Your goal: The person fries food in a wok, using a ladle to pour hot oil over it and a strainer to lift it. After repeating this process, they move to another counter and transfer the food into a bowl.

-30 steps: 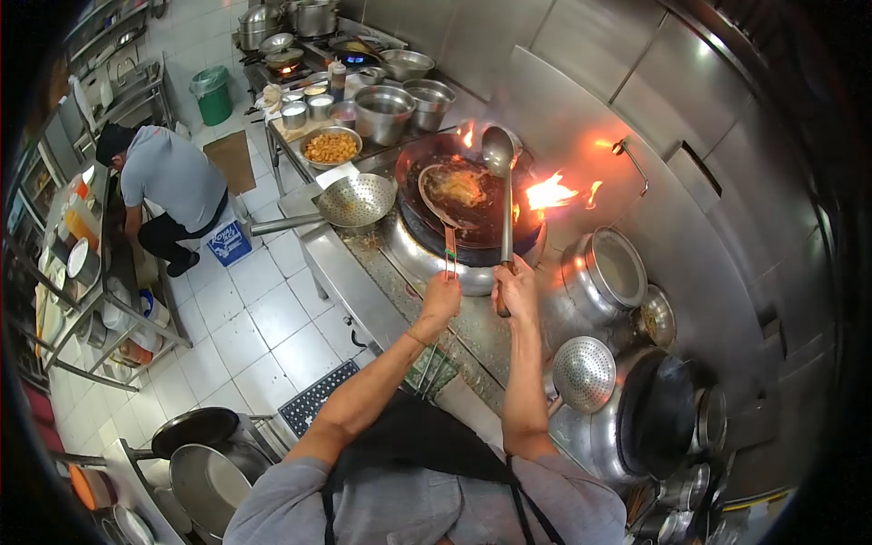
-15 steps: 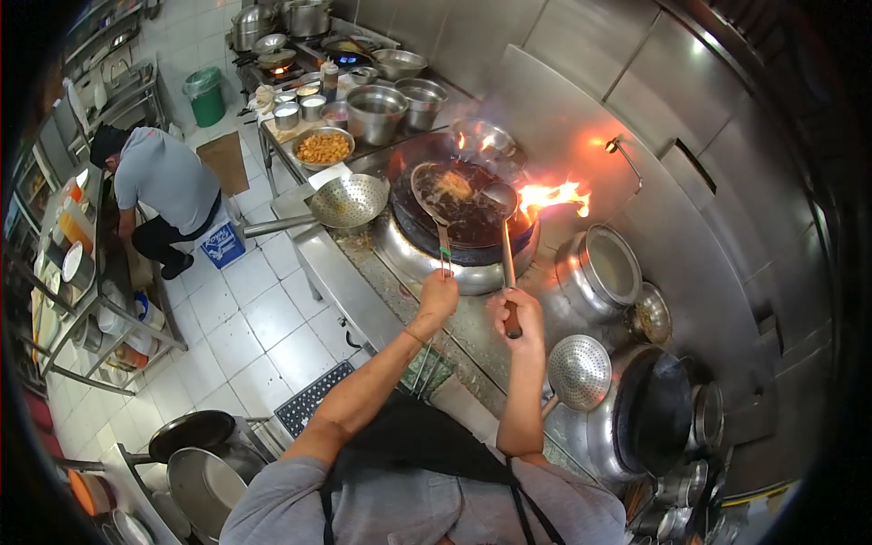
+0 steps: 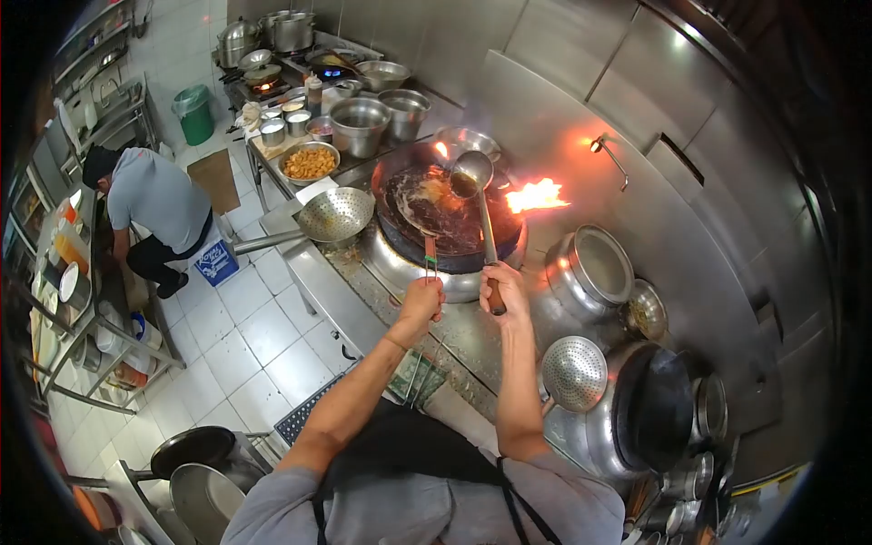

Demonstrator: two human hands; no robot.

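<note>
My left hand (image 3: 421,302) is closed around the handle of a skimmer (image 3: 431,247) marked with a green band. The skimmer's round head sits in dark, bubbling liquid inside a large black wok (image 3: 391,218). Golden-brown food shows there, partly hidden behind the ladle. In my right hand (image 3: 510,292) is the wooden grip of a long metal ladle (image 3: 488,218). Its bowl is above the wok and has brown liquid in it. Flames (image 3: 538,196) burn at the wok's right side.
A perforated strainer (image 3: 334,215) lies left of the wok, near a bowl of orange-brown food pieces (image 3: 309,163) and metal pots (image 3: 360,127). Another strainer (image 3: 574,374) and a lidded pot (image 3: 595,266) stand right. A person (image 3: 168,204) bends at shelves on the left.
The ladle has come up and its bowl has turned, now showing brown liquid. The skimmer's head sits lower in the wok's liquid. The whole view has shifted slightly.
</note>
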